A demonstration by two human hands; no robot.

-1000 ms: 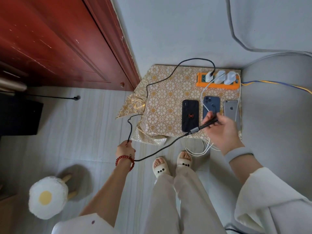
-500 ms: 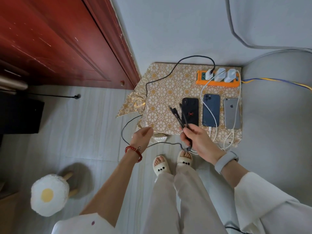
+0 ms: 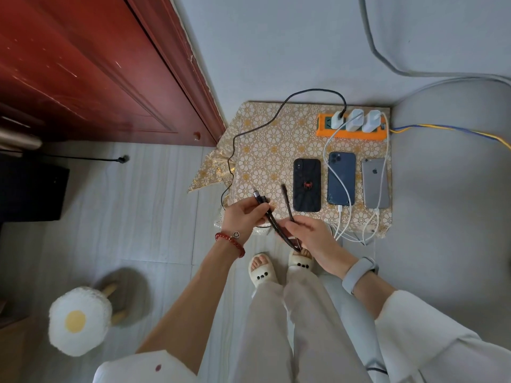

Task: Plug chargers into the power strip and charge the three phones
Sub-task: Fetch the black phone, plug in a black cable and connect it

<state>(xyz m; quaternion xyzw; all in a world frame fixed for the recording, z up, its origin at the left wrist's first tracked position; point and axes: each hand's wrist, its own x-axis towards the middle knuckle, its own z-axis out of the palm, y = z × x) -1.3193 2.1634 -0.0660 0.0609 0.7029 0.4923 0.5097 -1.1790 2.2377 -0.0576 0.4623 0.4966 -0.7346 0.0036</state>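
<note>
One connector of the black cable (image 3: 272,221) is pinched in the left hand (image 3: 243,217); another branch is gripped by the right hand (image 3: 309,236). The black phone (image 3: 307,184), just beyond both, should be approached with the matching tip aligned squarely to its near port.

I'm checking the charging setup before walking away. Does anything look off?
The black phone has no cable in it, unlike the other two. Its black cable, a multi-headed one, is held in both hands, left hand and right hand.
</note>
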